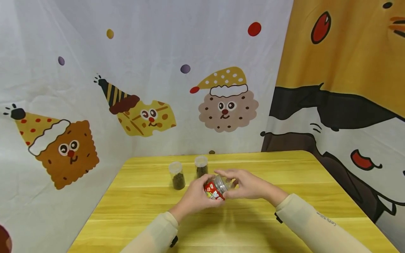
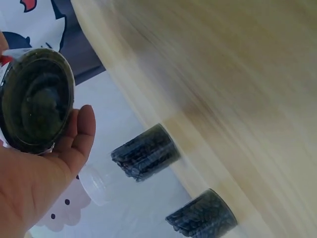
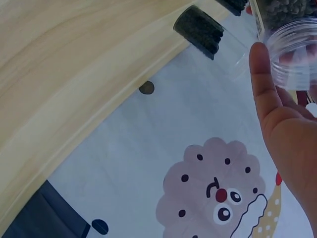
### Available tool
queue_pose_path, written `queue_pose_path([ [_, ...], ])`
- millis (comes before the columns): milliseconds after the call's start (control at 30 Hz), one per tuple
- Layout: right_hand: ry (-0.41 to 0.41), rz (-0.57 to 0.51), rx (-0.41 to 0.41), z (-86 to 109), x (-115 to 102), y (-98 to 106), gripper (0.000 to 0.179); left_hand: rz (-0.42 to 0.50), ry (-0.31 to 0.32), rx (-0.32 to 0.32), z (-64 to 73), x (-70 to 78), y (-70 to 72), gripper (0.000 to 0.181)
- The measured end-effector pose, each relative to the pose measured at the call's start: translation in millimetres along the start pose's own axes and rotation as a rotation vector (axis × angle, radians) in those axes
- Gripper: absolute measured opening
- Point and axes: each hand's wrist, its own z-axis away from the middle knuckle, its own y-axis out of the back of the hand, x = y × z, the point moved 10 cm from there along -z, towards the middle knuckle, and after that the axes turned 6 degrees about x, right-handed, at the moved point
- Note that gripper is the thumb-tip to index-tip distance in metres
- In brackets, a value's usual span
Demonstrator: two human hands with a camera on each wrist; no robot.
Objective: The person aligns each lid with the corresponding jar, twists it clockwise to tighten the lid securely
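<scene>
A small clear jar (image 1: 212, 190) with a red printed label is tilted above the table in the head view. My left hand (image 1: 197, 195) grips its body. The left wrist view shows the round dark base (image 2: 37, 101) of this jar against the palm. My right hand (image 1: 248, 185) has its fingers and thumb around the clear lid (image 1: 226, 181) at the other end. Dark small pieces show inside the jar in the right wrist view, beside the transparent ridged rim (image 3: 292, 52). Whether the lid is loose on the jar is hard to see.
Two clear cylinders, a left one (image 1: 178, 177) and a right one (image 1: 201, 168), stand upright behind my hands, partly filled with dark pieces. They rest on a yellow wood-grain table (image 1: 142, 211). A cartoon-printed curtain (image 1: 158, 42) hangs behind the table's far edge.
</scene>
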Motion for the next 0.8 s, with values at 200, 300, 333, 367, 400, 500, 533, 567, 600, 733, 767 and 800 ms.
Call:
queue_pose_path([
  [200,0.032,0.003,0.022,-0.3,-3.1,0.5,0.073,-0.013,-0.021,0.027,-0.9,5.2,4.8,0.082],
  [300,0.056,-0.006,0.031,-1.0,-4.8,0.8,0.071,0.031,0.000,0.017,-0.4,2.2,4.9,0.083],
  [333,0.066,-0.008,0.032,-1.1,-5.8,0.7,0.070,0.049,0.009,0.009,0.1,0.9,4.7,0.083],
  [367,0.075,-0.011,0.031,-1.3,-6.8,0.8,0.069,0.061,0.017,0.004,0.2,-0.5,5.0,0.083],
  [400,0.081,-0.017,0.028,-1.5,-7.9,1.1,0.069,0.071,0.022,0.000,0.2,-1.8,5.3,0.083],
  [500,0.081,-0.038,0.012,-1.5,-9.2,2.0,0.071,0.068,0.021,-0.010,-0.3,-3.6,6.2,0.085],
  [533,0.081,-0.044,0.006,-1.5,-9.4,2.1,0.071,0.064,0.019,-0.013,-0.3,-3.7,6.2,0.085],
  [567,0.079,-0.049,0.001,-1.5,-9.5,2.1,0.072,0.056,0.015,-0.013,-0.4,-3.7,6.5,0.085],
  [600,0.074,-0.051,-0.002,-1.3,-9.3,2.1,0.072,0.053,0.012,-0.016,-0.4,-4.0,6.2,0.085],
  [733,0.048,-0.044,-0.003,-1.1,-6.5,0.3,0.072,0.034,0.000,-0.016,-0.2,-4.2,5.6,0.085],
  [767,0.033,-0.043,0.000,-1.1,-4.9,0.2,0.071,0.025,-0.004,-0.013,-0.2,-3.7,5.6,0.085],
  [800,0.016,-0.041,0.004,-1.1,-3.1,0.4,0.071,0.017,-0.007,-0.011,-0.2,-3.1,5.5,0.084],
])
